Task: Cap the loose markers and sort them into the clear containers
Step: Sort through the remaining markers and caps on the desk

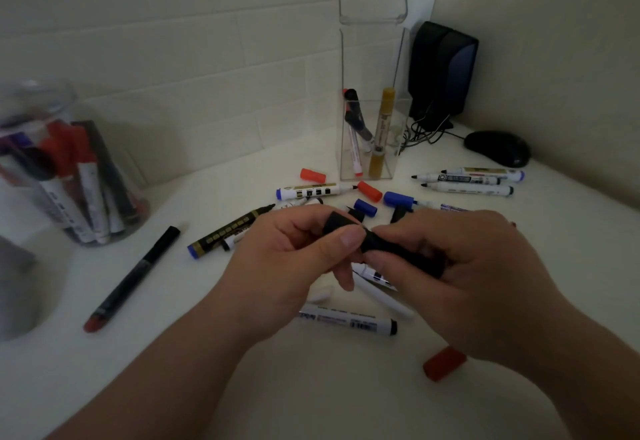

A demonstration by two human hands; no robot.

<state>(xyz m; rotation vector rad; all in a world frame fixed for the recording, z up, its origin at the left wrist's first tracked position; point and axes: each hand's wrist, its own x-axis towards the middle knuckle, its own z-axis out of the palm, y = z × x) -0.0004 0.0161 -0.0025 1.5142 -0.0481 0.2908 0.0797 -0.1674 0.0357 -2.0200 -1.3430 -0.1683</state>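
Two hands meet at centre: the left hand [291,252] pinches a black cap [337,226] and the right hand [467,277] grips the black marker [412,259]. Three red caps [312,175] lie loose around them. A square clear container [389,159] stands at 12 o'clock and a round clear jar [45,96] at 9 o'clock, both holding markers. Three white markers [467,180] lie at 2 o'clock, near a glossy black mouse [497,147].

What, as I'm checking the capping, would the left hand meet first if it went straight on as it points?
The black marker in the right hand; the left hand's black cap seems to touch its end.
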